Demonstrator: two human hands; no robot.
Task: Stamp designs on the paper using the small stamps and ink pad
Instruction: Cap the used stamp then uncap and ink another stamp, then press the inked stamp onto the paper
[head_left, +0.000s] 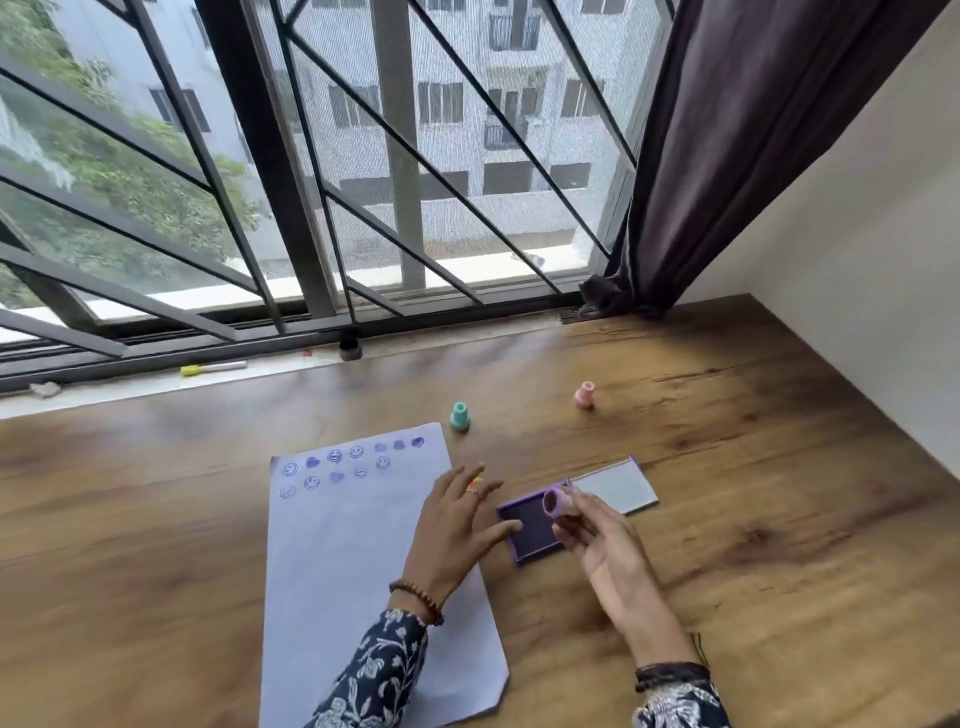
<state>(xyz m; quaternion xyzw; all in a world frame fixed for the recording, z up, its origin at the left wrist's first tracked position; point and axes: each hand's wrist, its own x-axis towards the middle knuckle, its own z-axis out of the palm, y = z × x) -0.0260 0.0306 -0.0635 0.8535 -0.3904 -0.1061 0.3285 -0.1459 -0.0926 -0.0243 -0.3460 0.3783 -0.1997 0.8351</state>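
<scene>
Mostly wood desk (727, 415) w/ paper (353, 545), barred window (363, 156) behind.

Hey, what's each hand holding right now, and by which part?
The right hand holds the purple stamp by its body, inked face tilted up above the ink pad. The left hand holds nothing, spread over the paper.

Purple ink pad (530, 527), teal stamp (460, 415)
</scene>
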